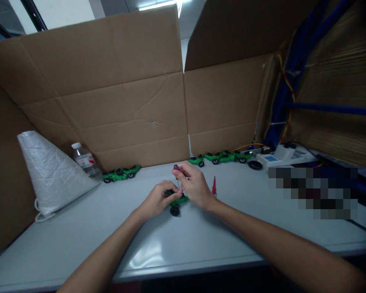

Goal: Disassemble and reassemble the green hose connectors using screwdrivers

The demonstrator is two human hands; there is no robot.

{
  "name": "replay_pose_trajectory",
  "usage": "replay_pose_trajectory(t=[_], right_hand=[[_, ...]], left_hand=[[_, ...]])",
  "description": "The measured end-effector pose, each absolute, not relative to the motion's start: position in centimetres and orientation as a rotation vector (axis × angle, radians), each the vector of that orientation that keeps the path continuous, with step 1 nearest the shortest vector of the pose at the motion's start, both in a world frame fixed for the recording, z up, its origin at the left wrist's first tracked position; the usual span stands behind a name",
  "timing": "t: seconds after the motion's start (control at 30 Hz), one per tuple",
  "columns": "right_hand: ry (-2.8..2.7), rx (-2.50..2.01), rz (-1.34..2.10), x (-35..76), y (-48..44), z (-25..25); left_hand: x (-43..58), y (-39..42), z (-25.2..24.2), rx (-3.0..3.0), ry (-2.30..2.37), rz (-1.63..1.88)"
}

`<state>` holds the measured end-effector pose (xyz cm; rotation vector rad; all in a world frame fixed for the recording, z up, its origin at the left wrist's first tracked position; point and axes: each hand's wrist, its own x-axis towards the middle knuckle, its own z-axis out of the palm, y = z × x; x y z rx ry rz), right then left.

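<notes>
The person's left forearm point(110, 250) and right forearm point(262, 232), both bare, reach forward and converge; the left hand point(156, 200) sits low, fingers bent; the right hand point(197, 186), slightly higher, curls its fingers toward the thumb.

The tabletop point(94, 236) looks smooth and glossy, the toy car point(180, 200) plastic, the cardboard point(125, 101) matt — the bottle point(86, 160) clear plastic, the bag point(50, 177) wrinkled.

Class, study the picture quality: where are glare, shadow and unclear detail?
Head view: a bright glare patch whitens the near tabletop; head view: the upper-right cardboard flap lies in shadow; head view: fine detail on the green toy looks soft, and blocky pixelation hides an area at right.
</notes>
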<state>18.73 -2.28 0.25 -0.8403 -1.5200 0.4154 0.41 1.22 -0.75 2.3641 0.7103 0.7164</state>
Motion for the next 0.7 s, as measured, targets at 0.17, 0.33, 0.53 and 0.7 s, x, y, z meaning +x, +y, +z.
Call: replay_pose_trajectory(t=[0.17,0.33,0.53,0.7], right_hand=[[-1.512,-0.847,0.317,18.27,-2.53,0.0],[-1.442,-0.873,0.368,18.21,-2.48,-0.24],[-1.412,-0.9,0.382,17.92,-2.77,-0.53],[-1.41,-0.881,0.459,18.28,-2.43,-0.68]], left_hand=[[0.37,1.13,-0.68,2.383,0.69,0.708],[0.39,1.16,-0.74,2.381,0.689,0.716],[0.39,1.26,-0.91,2.375,0.663,0.732],[0.4,1.16,-0.79,2.373,0.664,0.72]])
